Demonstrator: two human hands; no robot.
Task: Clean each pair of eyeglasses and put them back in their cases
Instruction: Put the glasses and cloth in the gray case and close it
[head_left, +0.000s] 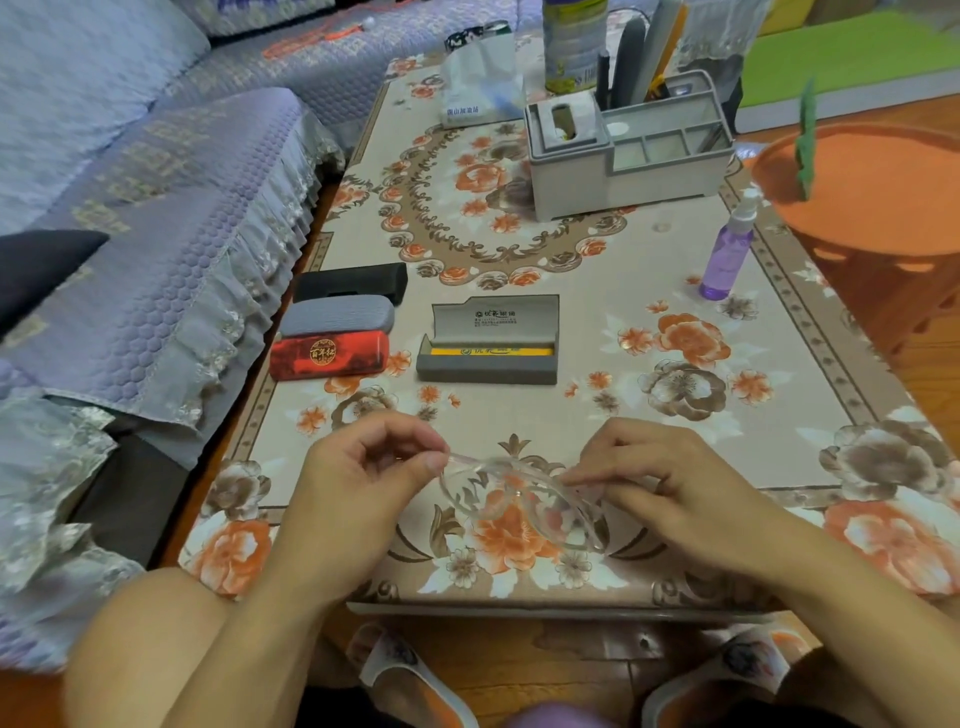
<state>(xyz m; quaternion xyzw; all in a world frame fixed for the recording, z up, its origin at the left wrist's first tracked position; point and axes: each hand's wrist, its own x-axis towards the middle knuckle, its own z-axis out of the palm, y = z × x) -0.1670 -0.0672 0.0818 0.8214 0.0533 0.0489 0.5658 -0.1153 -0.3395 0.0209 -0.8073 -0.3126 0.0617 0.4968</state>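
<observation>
A pair of clear-framed eyeglasses (519, 501) hangs just above the near edge of the floral table. My left hand (363, 467) pinches its left temple arm, and my right hand (654, 478) pinches the right one. Beyond them an open grey case (488, 358) holds something yellow inside. Three closed cases lie in a stack-like row at the left: black (350, 280), grey (337, 316) and red (330, 356). A purple spray bottle (727, 254) stands at the right.
A grey desk organiser (623, 156) with pens stands at the far end, beside a tissue pack (478, 83) and a tin can (574, 44). An orange basket (872, 218) sits off the table's right side. A sofa with a purple cover (156, 208) runs along the left.
</observation>
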